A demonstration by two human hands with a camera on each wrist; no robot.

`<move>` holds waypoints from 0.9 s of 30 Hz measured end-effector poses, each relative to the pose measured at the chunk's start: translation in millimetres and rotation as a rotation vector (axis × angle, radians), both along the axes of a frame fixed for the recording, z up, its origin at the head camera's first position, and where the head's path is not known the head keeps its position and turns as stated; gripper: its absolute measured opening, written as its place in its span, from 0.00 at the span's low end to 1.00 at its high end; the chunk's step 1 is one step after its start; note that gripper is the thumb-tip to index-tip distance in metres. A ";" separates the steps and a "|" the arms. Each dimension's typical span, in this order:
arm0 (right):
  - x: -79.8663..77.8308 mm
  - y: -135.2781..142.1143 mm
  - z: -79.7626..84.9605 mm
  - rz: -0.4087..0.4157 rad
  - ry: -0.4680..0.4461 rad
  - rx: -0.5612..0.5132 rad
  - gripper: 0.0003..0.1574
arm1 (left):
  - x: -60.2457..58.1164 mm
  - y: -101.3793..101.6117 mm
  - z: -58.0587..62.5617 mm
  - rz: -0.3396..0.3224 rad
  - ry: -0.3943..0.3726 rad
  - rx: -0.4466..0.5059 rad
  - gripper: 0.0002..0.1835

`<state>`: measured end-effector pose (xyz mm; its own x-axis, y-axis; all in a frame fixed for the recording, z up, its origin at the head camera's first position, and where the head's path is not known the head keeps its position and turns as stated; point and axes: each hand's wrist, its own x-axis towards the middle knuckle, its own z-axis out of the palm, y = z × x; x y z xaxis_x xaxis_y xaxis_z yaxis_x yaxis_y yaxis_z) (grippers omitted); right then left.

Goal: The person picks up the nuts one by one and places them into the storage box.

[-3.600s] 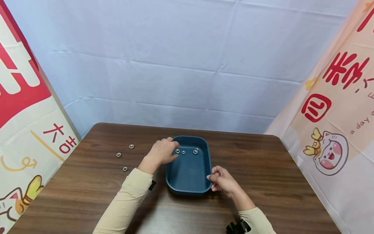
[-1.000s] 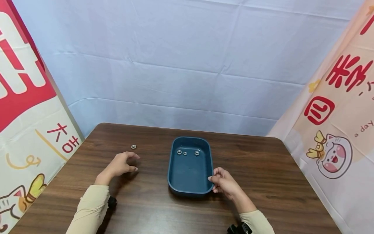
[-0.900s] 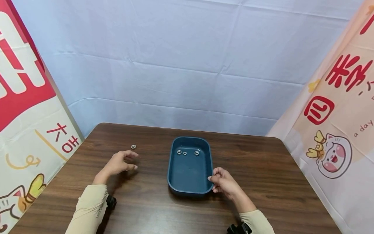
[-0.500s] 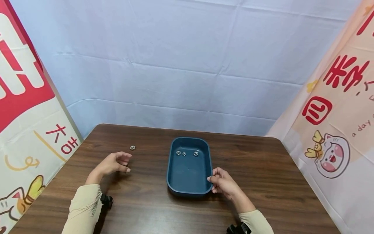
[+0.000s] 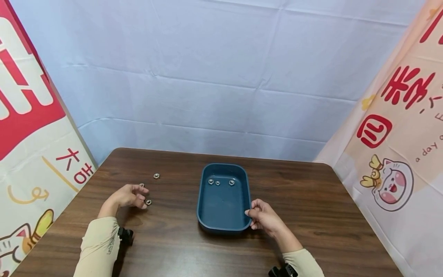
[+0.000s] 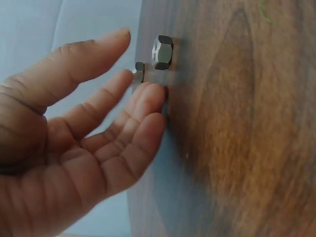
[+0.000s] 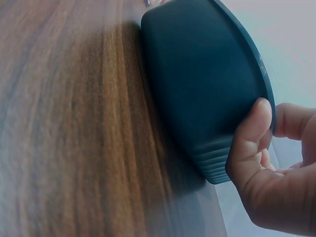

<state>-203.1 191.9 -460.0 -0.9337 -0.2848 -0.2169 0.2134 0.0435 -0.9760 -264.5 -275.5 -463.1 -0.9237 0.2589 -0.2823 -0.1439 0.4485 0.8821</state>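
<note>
In the head view my left hand (image 5: pixel 127 197) is low over the left side of the table, thumb and fingers apart and loosely bent, nothing between them. Right at its fingertips lie two hex nuts, one by the thumb (image 5: pixel 149 202), the other a partly covered nut (image 5: pixel 142 185). A third nut (image 5: pixel 156 176) lies farther back. The left wrist view has a steel nut (image 6: pixel 162 52) just beyond the fingers. My right hand (image 5: pixel 264 216) pinches the rim of a dark blue rectangular tray (image 5: pixel 223 229) at its near right corner. Inside the tray sit three nuts, including one at right (image 5: pixel 231 182).
The brown wood-grain table (image 5: pixel 311 200) has rounded far corners. Behind it hangs a pale blue cloth (image 5: pixel 221 96), with printed banners on the left (image 5: pixel 41 161) and right (image 5: pixel 391 169).
My left hand has gone from above the tray leftward to the loose nuts, then a little farther left and nearer, uncovering two of them. My right hand keeps its pinch on the tray.
</note>
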 end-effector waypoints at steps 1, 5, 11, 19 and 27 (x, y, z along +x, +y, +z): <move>0.2 0.1 0.2 0.001 0.000 -0.002 0.13 | 0.6 0.4 0.6 0.006 -0.025 0.000 0.28; 0.9 0.0 0.8 0.004 -0.002 -0.003 0.13 | 1.4 3.1 2.4 0.029 -0.080 -0.013 0.27; 0.6 -0.7 2.0 -0.001 -0.006 0.007 0.14 | 0.7 5.9 2.3 0.025 -0.114 -0.053 0.24; 1.5 -0.6 3.0 0.016 0.006 0.003 0.14 | 2.1 9.7 1.3 -0.007 -0.105 -0.123 0.19; 2.1 -0.9 2.9 0.008 -0.004 0.008 0.14 | 5.0 16.7 -0.2 0.022 -0.072 -0.164 0.17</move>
